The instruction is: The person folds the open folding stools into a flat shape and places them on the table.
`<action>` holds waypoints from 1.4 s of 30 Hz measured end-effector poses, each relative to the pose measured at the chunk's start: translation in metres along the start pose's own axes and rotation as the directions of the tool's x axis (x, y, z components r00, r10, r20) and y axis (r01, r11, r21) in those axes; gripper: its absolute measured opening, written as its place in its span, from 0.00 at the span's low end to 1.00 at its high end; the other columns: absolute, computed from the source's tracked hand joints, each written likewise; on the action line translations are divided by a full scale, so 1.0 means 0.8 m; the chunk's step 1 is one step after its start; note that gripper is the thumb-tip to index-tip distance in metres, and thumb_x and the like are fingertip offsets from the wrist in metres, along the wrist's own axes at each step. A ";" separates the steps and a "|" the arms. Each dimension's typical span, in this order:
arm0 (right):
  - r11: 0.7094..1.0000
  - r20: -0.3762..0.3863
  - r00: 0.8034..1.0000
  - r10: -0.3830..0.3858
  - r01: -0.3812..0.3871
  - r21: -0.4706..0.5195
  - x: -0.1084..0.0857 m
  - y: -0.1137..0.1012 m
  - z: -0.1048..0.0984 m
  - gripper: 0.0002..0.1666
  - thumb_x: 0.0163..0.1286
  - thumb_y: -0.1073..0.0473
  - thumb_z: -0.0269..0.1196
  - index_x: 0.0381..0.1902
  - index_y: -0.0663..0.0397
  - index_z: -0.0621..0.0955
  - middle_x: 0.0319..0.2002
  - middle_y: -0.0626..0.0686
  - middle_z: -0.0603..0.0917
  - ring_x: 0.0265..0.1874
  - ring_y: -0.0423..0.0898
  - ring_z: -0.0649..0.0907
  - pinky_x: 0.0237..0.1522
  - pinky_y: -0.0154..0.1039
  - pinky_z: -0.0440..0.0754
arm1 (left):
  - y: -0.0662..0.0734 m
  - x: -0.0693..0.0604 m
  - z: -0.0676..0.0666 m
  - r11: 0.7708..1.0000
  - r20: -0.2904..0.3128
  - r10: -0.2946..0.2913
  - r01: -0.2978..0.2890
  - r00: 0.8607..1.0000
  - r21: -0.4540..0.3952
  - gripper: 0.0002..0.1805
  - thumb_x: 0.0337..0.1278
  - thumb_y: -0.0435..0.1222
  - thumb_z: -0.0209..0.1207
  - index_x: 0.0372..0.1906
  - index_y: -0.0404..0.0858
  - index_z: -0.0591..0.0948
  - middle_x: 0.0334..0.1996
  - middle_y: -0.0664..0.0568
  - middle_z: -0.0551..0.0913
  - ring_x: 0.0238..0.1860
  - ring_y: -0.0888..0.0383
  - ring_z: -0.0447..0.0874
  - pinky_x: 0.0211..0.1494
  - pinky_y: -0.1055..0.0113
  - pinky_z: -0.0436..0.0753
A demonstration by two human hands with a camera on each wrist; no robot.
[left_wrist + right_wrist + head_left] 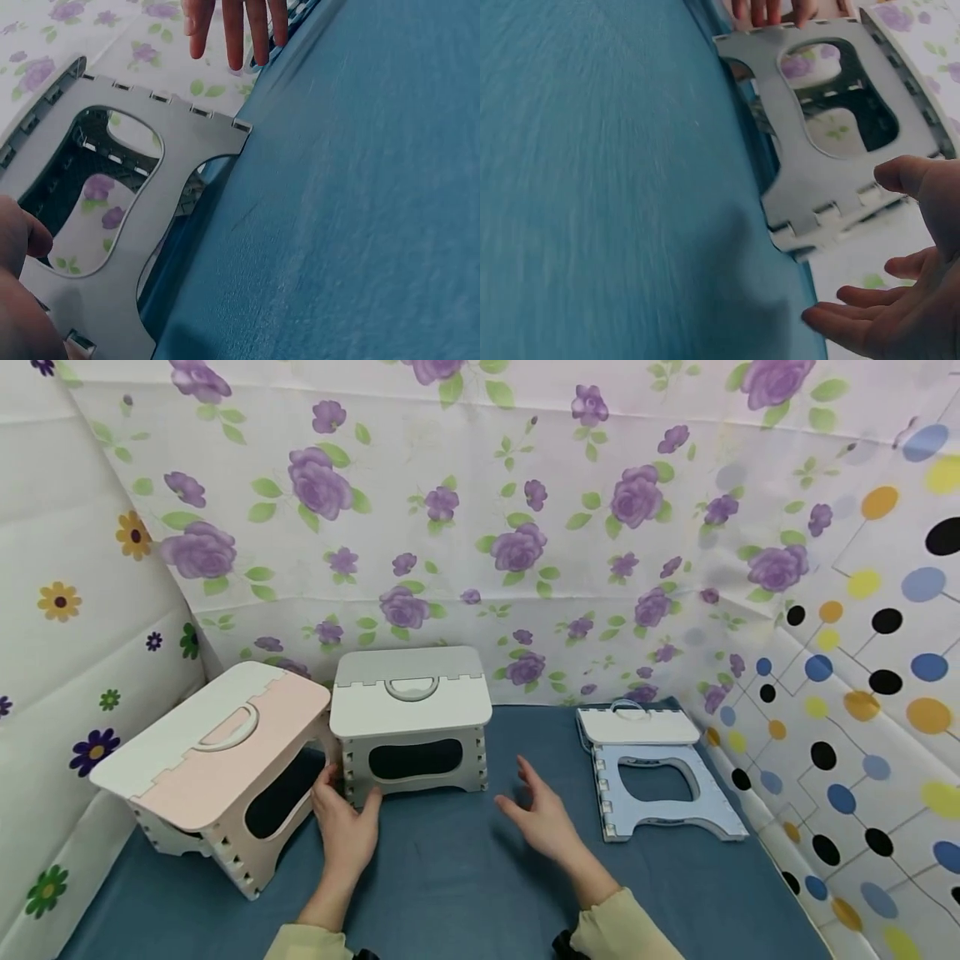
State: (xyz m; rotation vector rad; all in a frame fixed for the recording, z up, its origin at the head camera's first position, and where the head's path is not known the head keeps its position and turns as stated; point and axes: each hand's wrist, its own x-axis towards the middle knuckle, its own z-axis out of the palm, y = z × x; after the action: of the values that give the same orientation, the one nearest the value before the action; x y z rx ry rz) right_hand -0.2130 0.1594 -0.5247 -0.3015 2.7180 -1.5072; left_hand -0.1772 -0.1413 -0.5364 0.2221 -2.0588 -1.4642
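A grey and white folding step stool [415, 714] stands upright at the back middle, its curved handle on top. My left hand [347, 833] is at its left side, fingers touching the side edge and thumb spread in front of the leg panel; the right wrist view shows these fingers [769, 11] on the edge. My right hand [551, 822] hovers off the stool's right front with fingers extended, holding nothing. Left of it, close beside my left fingers, a pink and white folding step stool [281, 714] stands unfolded at an angle.
A light blue and white folding step stool [712, 810] lies at the right, leg panel tilted and not standing like the others. All rest on a dark blue cloth [450, 885]. Patterned curtains [465, 552] enclose the back and both sides.
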 end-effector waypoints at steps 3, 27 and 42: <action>1.000 0.010 1.000 -0.015 0.015 0.025 0.012 -0.005 0.017 0.50 0.77 0.46 0.69 0.87 0.48 0.59 0.78 0.67 0.69 0.73 0.68 0.73 0.65 0.65 0.78 | -0.004 0.004 -0.003 0.997 0.057 -0.074 0.074 0.996 -0.001 0.41 0.72 0.30 0.63 0.81 0.29 0.54 0.75 0.27 0.59 0.75 0.31 0.58 0.73 0.35 0.60; 0.998 -0.194 0.980 0.050 -0.042 0.043 0.070 -0.043 0.095 0.58 0.76 0.38 0.66 0.88 0.54 0.50 0.78 0.67 0.69 0.74 0.64 0.73 0.70 0.63 0.73 | -0.026 0.033 0.011 0.985 0.111 -0.171 0.166 0.979 0.050 0.43 0.77 0.44 0.63 0.85 0.35 0.58 0.78 0.32 0.66 0.77 0.33 0.65 0.75 0.35 0.64; 1.000 -0.216 0.976 -0.012 0.013 0.002 0.076 -0.032 0.103 0.46 0.76 0.50 0.69 0.82 0.57 0.62 0.69 0.62 0.79 0.65 0.59 0.82 0.63 0.59 0.80 | -0.035 0.039 0.009 0.984 0.139 -0.143 0.125 0.980 0.128 0.45 0.76 0.45 0.66 0.86 0.37 0.57 0.77 0.32 0.68 0.75 0.32 0.67 0.74 0.34 0.66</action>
State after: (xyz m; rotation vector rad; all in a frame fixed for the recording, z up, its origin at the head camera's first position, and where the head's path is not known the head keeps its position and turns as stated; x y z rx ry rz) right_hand -0.2596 0.0665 -0.5427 -0.1627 2.8804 -1.6383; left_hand -0.2120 -0.1609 -0.5516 0.3140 -2.2928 -1.4776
